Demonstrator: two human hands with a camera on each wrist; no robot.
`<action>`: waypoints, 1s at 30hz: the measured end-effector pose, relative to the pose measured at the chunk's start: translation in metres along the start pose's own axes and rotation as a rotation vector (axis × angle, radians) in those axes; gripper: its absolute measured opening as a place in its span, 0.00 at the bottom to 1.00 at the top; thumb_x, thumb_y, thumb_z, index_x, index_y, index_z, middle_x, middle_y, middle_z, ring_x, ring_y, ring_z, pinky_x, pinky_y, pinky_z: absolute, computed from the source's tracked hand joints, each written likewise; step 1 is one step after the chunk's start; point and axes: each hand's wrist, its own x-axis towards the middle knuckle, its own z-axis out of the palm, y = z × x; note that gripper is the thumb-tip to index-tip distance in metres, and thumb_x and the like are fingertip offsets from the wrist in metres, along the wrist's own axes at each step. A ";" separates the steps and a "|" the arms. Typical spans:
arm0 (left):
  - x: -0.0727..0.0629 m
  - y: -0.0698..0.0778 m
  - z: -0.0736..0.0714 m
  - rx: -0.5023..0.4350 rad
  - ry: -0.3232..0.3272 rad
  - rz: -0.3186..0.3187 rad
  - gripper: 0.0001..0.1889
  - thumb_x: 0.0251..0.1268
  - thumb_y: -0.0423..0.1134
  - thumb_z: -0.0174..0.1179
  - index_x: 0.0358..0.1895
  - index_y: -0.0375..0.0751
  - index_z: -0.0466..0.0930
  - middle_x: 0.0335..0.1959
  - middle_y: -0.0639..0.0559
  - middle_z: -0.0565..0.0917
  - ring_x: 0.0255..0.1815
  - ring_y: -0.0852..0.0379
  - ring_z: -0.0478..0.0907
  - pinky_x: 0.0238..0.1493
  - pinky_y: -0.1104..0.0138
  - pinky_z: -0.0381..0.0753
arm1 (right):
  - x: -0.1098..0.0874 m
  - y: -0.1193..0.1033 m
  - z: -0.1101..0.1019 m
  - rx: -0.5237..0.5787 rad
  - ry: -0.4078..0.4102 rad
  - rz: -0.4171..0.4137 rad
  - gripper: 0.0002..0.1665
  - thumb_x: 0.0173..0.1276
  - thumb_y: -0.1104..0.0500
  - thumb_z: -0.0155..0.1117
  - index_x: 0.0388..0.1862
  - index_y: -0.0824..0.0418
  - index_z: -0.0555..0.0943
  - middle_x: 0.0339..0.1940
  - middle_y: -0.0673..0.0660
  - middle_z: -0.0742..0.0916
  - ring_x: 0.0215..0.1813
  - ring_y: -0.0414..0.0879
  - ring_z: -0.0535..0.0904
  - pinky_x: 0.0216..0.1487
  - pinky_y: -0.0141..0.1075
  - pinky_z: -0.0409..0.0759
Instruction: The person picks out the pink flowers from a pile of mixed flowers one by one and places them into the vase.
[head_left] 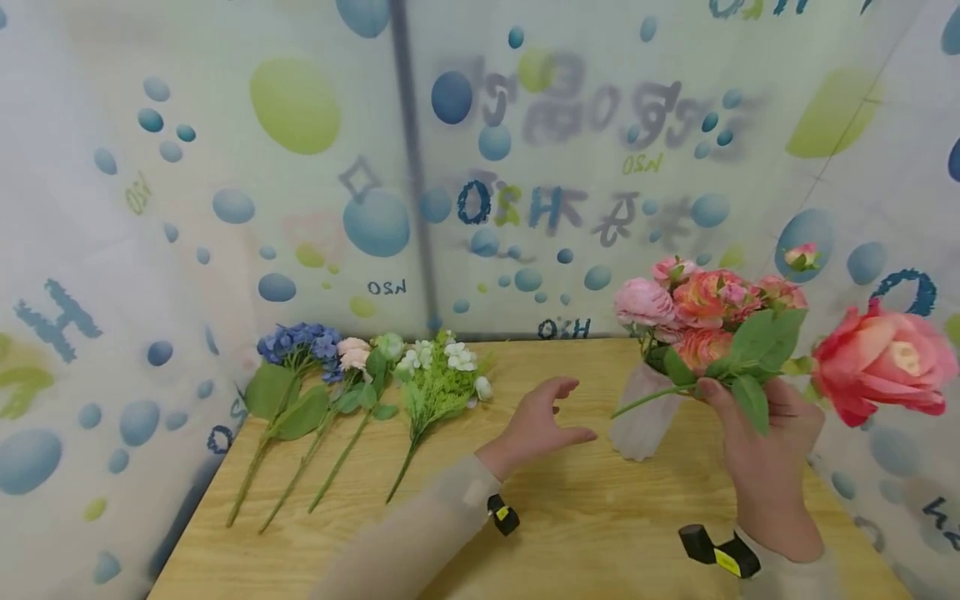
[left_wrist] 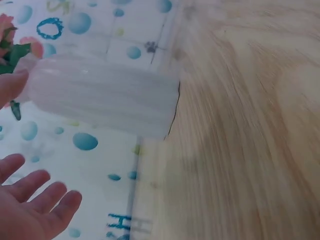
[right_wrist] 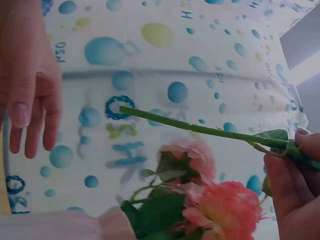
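Note:
My right hand [head_left: 776, 458] pinches the green stem of a coral-pink artificial rose [head_left: 885, 364] between thumb and fingers. The bloom points right, a small bud stands above it, and the cut stem [right_wrist: 215, 132] reaches left. Behind the stem is a pale, frosted vase [head_left: 643, 417] on the table, holding a bunch of pink and orange flowers [head_left: 701, 300]; the rose's leaves overlap them in the head view. Left of the vase, my left hand [head_left: 536, 425] is held with fingers and thumb spread, apart from the vase and gripping nothing.
On the left of the wooden table [head_left: 577, 517] several stems lie side by side: a blue hydrangea [head_left: 300, 346], a pale pink flower [head_left: 352, 354], a greenish-white one [head_left: 389, 346] and a white-flowered green spray [head_left: 438, 379]. A bubble-printed curtain [head_left: 510, 275] hangs behind and at the sides.

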 end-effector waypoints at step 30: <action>0.074 0.033 0.125 -0.257 0.310 -0.134 0.48 0.35 0.49 0.78 0.64 0.65 0.57 0.47 0.65 0.72 0.40 0.67 0.72 0.38 0.68 0.77 | 0.023 -0.002 -0.025 -0.233 0.226 -0.135 0.28 0.49 0.67 0.75 0.50 0.76 0.78 0.33 0.57 0.88 0.29 0.35 0.83 0.45 0.26 0.76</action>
